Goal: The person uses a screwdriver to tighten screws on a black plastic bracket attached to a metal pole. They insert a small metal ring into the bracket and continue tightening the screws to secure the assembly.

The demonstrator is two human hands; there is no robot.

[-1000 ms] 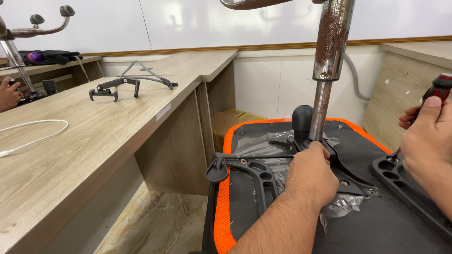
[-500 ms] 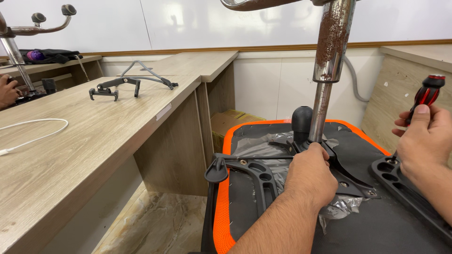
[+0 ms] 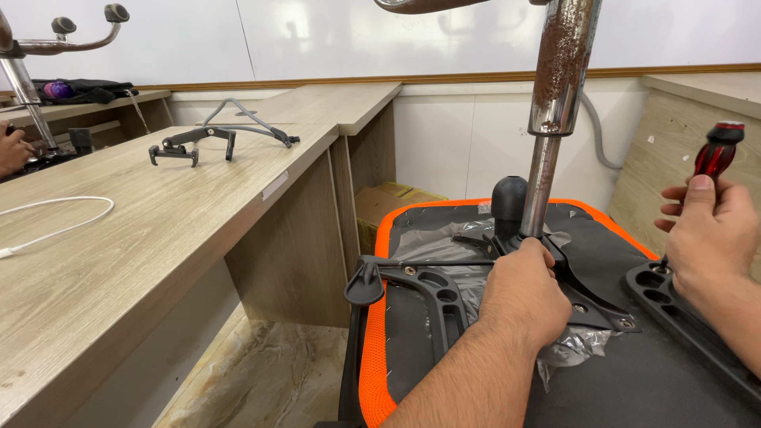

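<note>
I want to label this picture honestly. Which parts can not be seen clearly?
- Head view: screwdriver tip, hidden behind the right hand.
- Mechanism plate middle, covered by the left hand.
- Rusty column top, cut by the upper edge.
- Another person's hand, cut by the left edge.

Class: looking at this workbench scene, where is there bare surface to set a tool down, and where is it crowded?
Free: the wooden desk between the white cable and the black bracket. Crowded: the upturned seat, where the left hand, plastic wrap, metal column and right hand with screwdriver cluster.

Red-black screwdriver [image 3: 717, 158] upright, rusty chair post [image 3: 557, 95]
</note>
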